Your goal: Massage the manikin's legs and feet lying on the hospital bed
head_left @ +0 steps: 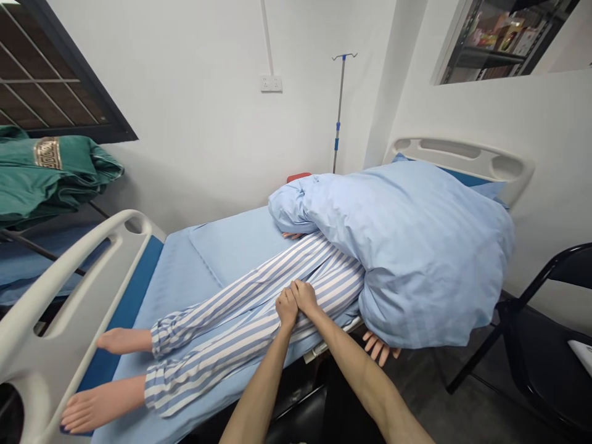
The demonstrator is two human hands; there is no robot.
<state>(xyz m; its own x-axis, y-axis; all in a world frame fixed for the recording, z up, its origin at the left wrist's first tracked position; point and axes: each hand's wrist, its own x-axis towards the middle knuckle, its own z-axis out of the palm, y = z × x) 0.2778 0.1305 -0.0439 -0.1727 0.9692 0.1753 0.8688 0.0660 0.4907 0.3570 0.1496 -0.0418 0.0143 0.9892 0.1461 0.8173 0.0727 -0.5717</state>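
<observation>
A figure that looks like a nursing manikin lies on the bed [222,246] in blue-and-white striped trousers [222,351]. Its bare feet [106,398] point left, and one hand [382,350] hangs over the near edge. A bunched light-blue quilt [411,240] covers the head and trunk. My left hand [287,306] and my right hand [304,296] are side by side and touching, on the near leg around the thigh. Both are closed, knuckles up, on the trouser cloth. My fingertips are hidden beneath the hands.
A pale footboard [87,271] stands at the left and a headboard [462,151] at the far right. Behind the bed rises an infusion pole [340,111]. A black folding chair [541,345] is at the right. Green covers [55,179] lie piled beyond the footboard.
</observation>
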